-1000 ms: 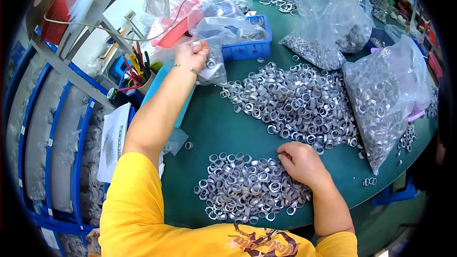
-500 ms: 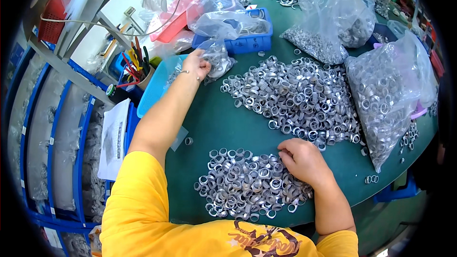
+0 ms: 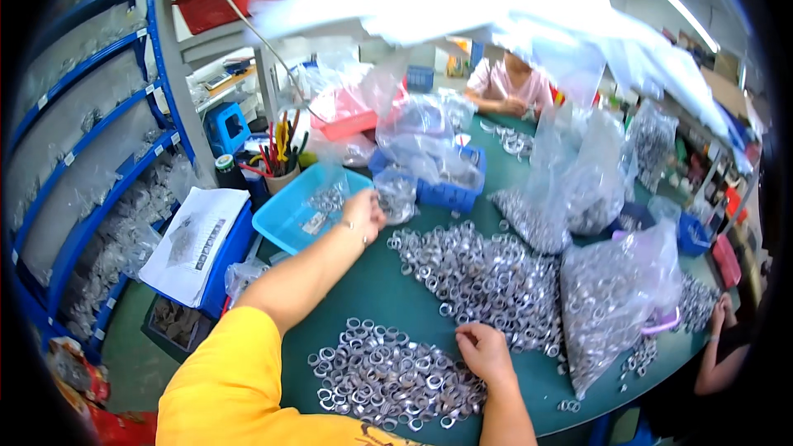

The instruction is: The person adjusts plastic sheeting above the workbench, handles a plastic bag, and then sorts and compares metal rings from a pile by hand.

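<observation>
My left hand [image 3: 363, 215] is closed, its arm stretched forward over the near right edge of a light blue basket [image 3: 273, 213]. Right beside its fingers stands a small clear bag of metal pieces [image 3: 397, 198]; whether the fingers grip anything is hidden. Curled at the right edge of the nearer pile of silver metal rings [image 3: 396, 376] is my right hand [image 3: 486, 353], fingers pointing down; anything in them is too small to make out. A larger heap of similar rings [image 3: 496, 285] lies just beyond it.
A big clear bag of rings [image 3: 611, 306] leans at the right, other filled bags [image 3: 537, 215] behind it. A blue bin [image 3: 450, 190], a pen cup [image 3: 282, 177] and papers [image 3: 194, 239] line the left. One person [image 3: 508, 87] sits opposite; another's arm [image 3: 717, 351] shows at right.
The view has tilted upward, bringing in the hanging white plastic, the seated person and an arm at right. My left hand stays near the small bag, my right hand by the nearer pile.
</observation>
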`<action>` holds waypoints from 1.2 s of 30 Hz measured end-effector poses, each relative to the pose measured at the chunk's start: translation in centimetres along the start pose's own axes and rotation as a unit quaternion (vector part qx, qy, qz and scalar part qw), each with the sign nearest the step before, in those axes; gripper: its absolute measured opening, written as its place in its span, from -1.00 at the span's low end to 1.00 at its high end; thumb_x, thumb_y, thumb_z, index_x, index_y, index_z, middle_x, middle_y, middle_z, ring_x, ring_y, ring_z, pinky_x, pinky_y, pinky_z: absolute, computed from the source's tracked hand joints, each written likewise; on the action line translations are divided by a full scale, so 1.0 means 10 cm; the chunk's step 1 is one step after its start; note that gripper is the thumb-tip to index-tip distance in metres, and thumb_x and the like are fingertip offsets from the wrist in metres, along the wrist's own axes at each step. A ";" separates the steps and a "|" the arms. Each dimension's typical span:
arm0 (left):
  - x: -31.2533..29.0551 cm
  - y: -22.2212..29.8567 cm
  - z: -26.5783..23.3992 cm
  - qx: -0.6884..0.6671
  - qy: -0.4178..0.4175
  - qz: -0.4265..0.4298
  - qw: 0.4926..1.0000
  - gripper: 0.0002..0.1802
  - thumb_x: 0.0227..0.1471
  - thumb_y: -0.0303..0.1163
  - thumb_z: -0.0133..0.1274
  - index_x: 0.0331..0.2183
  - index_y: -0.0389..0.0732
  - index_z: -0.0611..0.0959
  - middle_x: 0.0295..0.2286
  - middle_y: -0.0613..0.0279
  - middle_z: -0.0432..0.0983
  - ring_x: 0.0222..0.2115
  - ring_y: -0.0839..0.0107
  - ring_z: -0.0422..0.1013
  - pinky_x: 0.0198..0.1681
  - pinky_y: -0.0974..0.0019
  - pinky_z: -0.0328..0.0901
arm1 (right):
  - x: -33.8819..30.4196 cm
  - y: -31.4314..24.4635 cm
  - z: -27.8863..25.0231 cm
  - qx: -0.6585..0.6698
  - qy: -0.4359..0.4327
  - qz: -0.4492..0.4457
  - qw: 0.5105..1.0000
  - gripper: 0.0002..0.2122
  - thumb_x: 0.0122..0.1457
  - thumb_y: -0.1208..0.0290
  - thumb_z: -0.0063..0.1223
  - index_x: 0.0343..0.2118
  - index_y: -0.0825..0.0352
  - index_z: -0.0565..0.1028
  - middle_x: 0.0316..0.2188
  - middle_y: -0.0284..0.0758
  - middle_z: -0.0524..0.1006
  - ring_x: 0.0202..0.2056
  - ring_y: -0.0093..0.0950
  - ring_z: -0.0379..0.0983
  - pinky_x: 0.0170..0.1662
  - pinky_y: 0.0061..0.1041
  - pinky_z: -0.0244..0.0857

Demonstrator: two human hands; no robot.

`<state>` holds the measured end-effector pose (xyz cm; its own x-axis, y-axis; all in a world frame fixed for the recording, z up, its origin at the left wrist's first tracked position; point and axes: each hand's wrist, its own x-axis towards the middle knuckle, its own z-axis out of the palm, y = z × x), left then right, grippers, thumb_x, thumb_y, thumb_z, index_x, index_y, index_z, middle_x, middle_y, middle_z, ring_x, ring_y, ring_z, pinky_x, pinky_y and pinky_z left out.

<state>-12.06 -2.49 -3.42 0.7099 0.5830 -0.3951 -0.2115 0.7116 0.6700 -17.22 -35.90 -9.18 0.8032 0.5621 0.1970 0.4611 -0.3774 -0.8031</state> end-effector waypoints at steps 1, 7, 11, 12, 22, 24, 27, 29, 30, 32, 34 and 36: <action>-0.12 -0.03 -0.05 -0.015 0.010 -0.022 1.000 -0.71 -0.02 -0.40 -0.05 -0.66 -0.02 0.23 -0.76 0.48 -0.03 -0.81 0.61 -0.08 -0.77 0.49 -0.06 | 0.02 0.00 0.00 0.011 0.014 0.009 1.000 -0.86 -0.04 0.47 0.07 -0.40 0.39 0.53 -0.55 -0.17 0.53 -0.50 -0.39 0.51 -0.39 -0.50 0.36; -0.64 0.16 -0.16 -0.041 -0.100 -0.050 0.993 -0.87 -0.02 -0.50 -0.07 -0.35 -0.10 0.37 -0.75 0.50 0.00 -0.79 0.64 -0.05 -0.67 0.51 0.01 | 0.08 0.01 -0.11 0.131 0.084 0.049 0.987 -0.90 0.01 0.54 0.06 -0.41 0.44 0.52 -0.58 -0.31 0.53 -0.53 -0.61 0.46 -0.44 -0.63 0.33; -1.02 0.54 -0.02 -0.039 -0.143 0.027 0.989 -0.79 -0.01 -0.50 -0.08 -0.25 -0.11 0.38 -0.71 0.49 0.05 -0.76 0.65 -0.01 -0.64 0.50 0.01 | 0.22 -0.32 -0.42 0.146 0.071 -0.003 0.987 -0.92 0.03 0.56 0.05 -0.40 0.43 0.52 -0.59 -0.38 0.52 -0.55 -0.68 0.42 -0.47 -0.69 0.28; -1.15 0.62 0.02 -0.027 -0.153 0.070 0.985 -0.76 -0.01 -0.51 -0.08 -0.22 -0.12 0.38 -0.70 0.48 0.07 -0.75 0.65 0.01 -0.63 0.50 0.00 | 0.26 -0.41 -0.54 0.127 0.086 -0.027 0.988 -0.92 0.03 0.57 0.05 -0.40 0.43 0.52 -0.60 -0.40 0.51 -0.56 -0.70 0.39 -0.49 -0.70 0.26; -1.79 0.36 -0.11 0.340 -0.319 0.400 0.789 -0.73 -0.01 -0.44 -0.01 -0.19 -0.18 0.45 -0.57 0.36 0.37 -0.59 0.63 0.30 -0.49 0.44 0.28 | 0.88 -1.94 -1.46 -0.128 0.166 -0.274 0.939 -0.91 -0.01 0.61 0.02 -0.39 0.43 0.48 -0.56 -0.31 0.49 -0.52 -0.58 0.42 -0.45 -0.62 0.28; -1.84 0.02 -0.27 0.537 -0.371 0.394 0.647 -0.63 -0.05 -0.27 0.07 -0.18 -0.22 0.50 -0.42 0.20 0.48 -0.44 0.40 0.43 -0.31 0.35 0.33 | 1.11 -2.35 -1.58 -0.228 0.182 -0.350 0.890 -0.88 -0.04 0.59 0.01 -0.38 0.40 0.48 -0.55 -0.21 0.48 -0.50 -0.39 0.43 -0.42 -0.49 0.30; -1.58 -0.80 -0.69 0.652 -0.431 0.319 0.536 -0.40 -0.04 0.04 0.01 -0.06 -0.18 0.45 -0.12 0.03 0.37 -0.06 0.15 0.29 -0.02 0.16 0.16 | 1.50 -2.93 -1.82 -0.326 0.219 -0.408 0.824 -0.84 -0.08 0.58 -0.04 -0.38 0.37 0.47 -0.53 -0.13 0.47 -0.44 -0.18 0.42 -0.35 -0.35 0.30; -1.73 -0.89 -0.69 0.700 -0.450 0.211 0.514 -0.33 -0.01 0.15 -0.09 -0.01 -0.15 0.41 -0.01 0.05 0.27 0.05 0.10 0.16 0.09 -0.06 -0.05 | 1.81 -3.18 -1.97 -0.369 0.268 -0.406 0.791 -0.80 -0.12 0.55 -0.04 -0.35 0.31 0.49 -0.49 -0.13 0.47 -0.39 -0.15 0.42 -0.31 -0.27 0.29; -1.72 -1.01 -0.74 0.708 -0.455 0.192 0.505 -0.31 0.00 0.19 -0.14 0.02 -0.10 0.39 0.00 0.08 0.26 0.07 0.09 0.12 0.09 -0.20 -0.17 | 1.95 -3.29 -2.03 -0.395 0.296 -0.393 0.776 -0.78 -0.11 0.55 -0.05 -0.34 0.32 0.49 -0.43 -0.11 0.48 -0.33 -0.14 0.42 -0.26 -0.25 0.29; -1.80 -1.03 -0.80 0.717 -0.468 0.170 0.488 -0.31 -0.01 0.20 -0.14 0.02 -0.08 0.39 0.00 0.10 0.27 0.06 0.10 0.14 0.08 -0.18 -0.14 | 2.30 -3.48 -1.87 -0.396 0.330 -0.421 0.746 -0.79 -0.10 0.58 -0.05 -0.34 0.36 0.49 -0.36 -0.12 0.49 -0.29 -0.18 0.43 -0.18 -0.33 0.30; -1.73 -1.02 -0.81 0.740 -0.444 0.180 0.472 -0.31 -0.02 0.22 -0.14 0.01 -0.05 0.41 -0.02 0.13 0.30 0.02 0.13 0.21 0.05 -0.12 -0.06 | 2.45 -3.68 -1.46 -0.385 0.315 -0.369 0.785 -0.74 -0.09 0.58 -0.06 -0.27 0.33 0.49 -0.24 -0.11 0.47 -0.17 -0.17 0.39 -0.07 -0.32 0.26; -1.68 -1.07 -0.81 0.738 -0.457 0.188 0.460 -0.32 -0.02 0.22 -0.14 -0.01 -0.06 0.44 -0.03 0.13 0.31 0.00 0.14 0.23 0.03 -0.12 -0.04 | 2.61 -3.79 -1.18 -0.364 0.308 -0.381 0.792 -0.74 -0.07 0.56 -0.06 -0.26 0.33 0.50 -0.23 -0.11 0.47 -0.16 -0.15 0.38 -0.06 -0.31 0.25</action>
<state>-27.16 -16.73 -9.05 0.9382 -0.3315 -0.0993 -0.2271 -0.8064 0.5461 -9.29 -15.60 33.09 0.1145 0.4489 0.8862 0.8161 -0.5512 0.1737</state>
